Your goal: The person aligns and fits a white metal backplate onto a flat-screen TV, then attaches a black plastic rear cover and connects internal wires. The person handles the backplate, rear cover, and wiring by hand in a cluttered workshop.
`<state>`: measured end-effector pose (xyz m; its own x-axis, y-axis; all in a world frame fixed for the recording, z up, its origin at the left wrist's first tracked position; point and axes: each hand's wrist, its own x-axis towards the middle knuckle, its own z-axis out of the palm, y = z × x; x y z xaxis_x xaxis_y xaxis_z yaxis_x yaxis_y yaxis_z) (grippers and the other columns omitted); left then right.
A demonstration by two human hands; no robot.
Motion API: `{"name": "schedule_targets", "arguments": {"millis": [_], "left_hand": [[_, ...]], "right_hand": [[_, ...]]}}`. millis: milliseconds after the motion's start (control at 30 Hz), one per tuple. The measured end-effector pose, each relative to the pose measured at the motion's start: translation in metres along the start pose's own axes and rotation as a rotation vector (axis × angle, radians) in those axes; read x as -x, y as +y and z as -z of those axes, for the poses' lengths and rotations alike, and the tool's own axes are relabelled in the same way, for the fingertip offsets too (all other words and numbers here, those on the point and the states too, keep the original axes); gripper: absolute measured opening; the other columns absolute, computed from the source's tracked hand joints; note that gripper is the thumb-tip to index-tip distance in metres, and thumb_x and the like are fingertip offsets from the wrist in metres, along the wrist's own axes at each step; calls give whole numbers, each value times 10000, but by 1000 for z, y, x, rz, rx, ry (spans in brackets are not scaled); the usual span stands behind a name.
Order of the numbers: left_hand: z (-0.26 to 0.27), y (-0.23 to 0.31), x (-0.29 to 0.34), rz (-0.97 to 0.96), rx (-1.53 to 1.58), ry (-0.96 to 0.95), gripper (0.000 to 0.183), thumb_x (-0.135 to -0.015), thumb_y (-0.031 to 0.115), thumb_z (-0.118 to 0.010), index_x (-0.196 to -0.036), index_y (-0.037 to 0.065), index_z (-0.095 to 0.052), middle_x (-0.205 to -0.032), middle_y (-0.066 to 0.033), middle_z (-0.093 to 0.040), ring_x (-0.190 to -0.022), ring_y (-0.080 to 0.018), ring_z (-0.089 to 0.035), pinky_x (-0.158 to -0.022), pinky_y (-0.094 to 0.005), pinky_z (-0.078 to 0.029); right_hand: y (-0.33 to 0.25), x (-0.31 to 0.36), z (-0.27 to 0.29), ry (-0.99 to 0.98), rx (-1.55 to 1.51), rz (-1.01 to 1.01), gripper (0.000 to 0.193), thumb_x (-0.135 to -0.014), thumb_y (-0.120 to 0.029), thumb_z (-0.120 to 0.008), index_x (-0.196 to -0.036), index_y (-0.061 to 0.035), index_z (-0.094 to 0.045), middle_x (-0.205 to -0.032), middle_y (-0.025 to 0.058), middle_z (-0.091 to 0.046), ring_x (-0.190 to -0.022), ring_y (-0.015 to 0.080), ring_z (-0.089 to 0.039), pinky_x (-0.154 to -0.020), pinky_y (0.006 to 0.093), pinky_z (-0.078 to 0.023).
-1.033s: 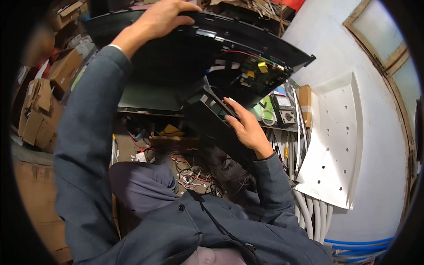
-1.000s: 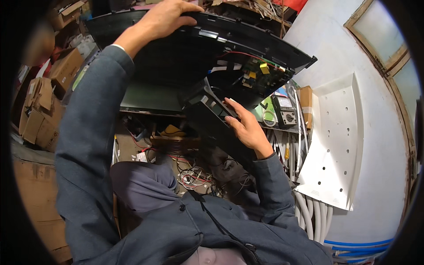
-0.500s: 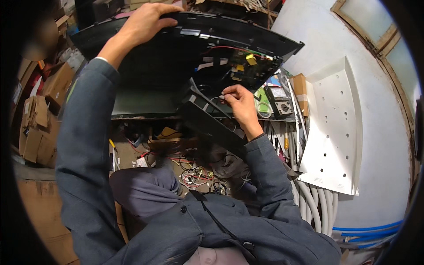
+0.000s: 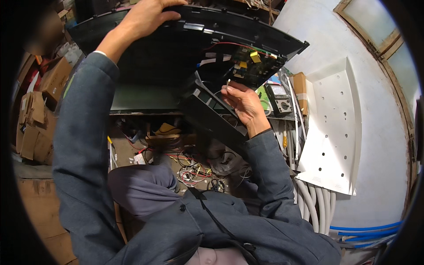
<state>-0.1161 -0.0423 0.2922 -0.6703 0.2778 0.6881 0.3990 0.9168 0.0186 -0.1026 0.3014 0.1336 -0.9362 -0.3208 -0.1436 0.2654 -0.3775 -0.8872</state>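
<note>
My left hand [image 4: 148, 17] grips the upper rim of a large black television panel [image 4: 154, 57], thumb on the inner face and fingers over the edge. The panel stands tilted in front of me. Near its right end, a circuit board [image 4: 251, 64] with yellow parts and a red wire shows. Below that, my right hand [image 4: 245, 104] is closed, pinching a small pale plug [image 4: 228, 82] on a thin cable between thumb and fingertips. A long black frame piece [image 4: 216, 121] hangs slanting under the panel, against my right wrist. Where the cable ends is hidden.
An analog multimeter [image 4: 280, 100] lies on the bench to the right. Beyond it lean a cardboard piece [image 4: 299, 90] and a white perforated metal panel [image 4: 333, 128]. Grey hoses [image 4: 316, 203] stand below. Tangled wires [image 4: 192, 172] cover the floor; cardboard boxes [image 4: 37, 128] are stacked left.
My right hand has turned palm-up and moved slightly right, lifting the plug's tip upward. My left hand and the panel's rim have shifted slightly up in the picture.
</note>
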Motion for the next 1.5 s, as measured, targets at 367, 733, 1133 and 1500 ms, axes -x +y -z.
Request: {"name": "schedule_targets", "arguments": {"millis": [367, 733, 1133, 1500], "left_hand": [[3, -2, 0, 50, 21, -52, 407, -977, 254, -700, -1377, 178, -678, -1314, -87, -715, -1184, -289, -689, -1067, -418, -531], [9, 5, -2, 70, 30, -60, 413, -969, 236, -708, -1375, 166, -678, -1297, -95, -723, -1182, -297, -691, -1051, -423, -535], [9, 3, 0, 50, -44, -39, 405, -973, 250, -699, -1366, 153, -679, -1310, -112, -711, -1195, -312, -679, -1054, -415, -521], [25, 22, 0, -51, 92, 0, 334, -843, 180, -771, -1146, 44, -729, -1097, -202, -736, -1014, -390, -698, -908, -436, -552]], "right_hand": [[-1, -6, -1, 72, 26, 53, 236, -894, -5, -772, -1097, 26, -656, -950, 122, -741, -826, 197, -754, -693, 278, -624], [2, -6, 4, -86, 24, 0, 246, -1011, -58, -630, -1196, 77, -540, -1143, 220, -715, -935, 244, -765, -717, 326, -663], [1, -10, 0, 109, 74, 178, 221, -940, -23, -707, -1087, 114, -614, -916, 175, -746, -758, 209, -754, -590, 259, -563], [-6, -9, -18, 307, 337, 396, 192, -868, 85, -631, -1052, 136, -624, -874, 181, -713, -697, 225, -727, -579, 312, -568]]}}
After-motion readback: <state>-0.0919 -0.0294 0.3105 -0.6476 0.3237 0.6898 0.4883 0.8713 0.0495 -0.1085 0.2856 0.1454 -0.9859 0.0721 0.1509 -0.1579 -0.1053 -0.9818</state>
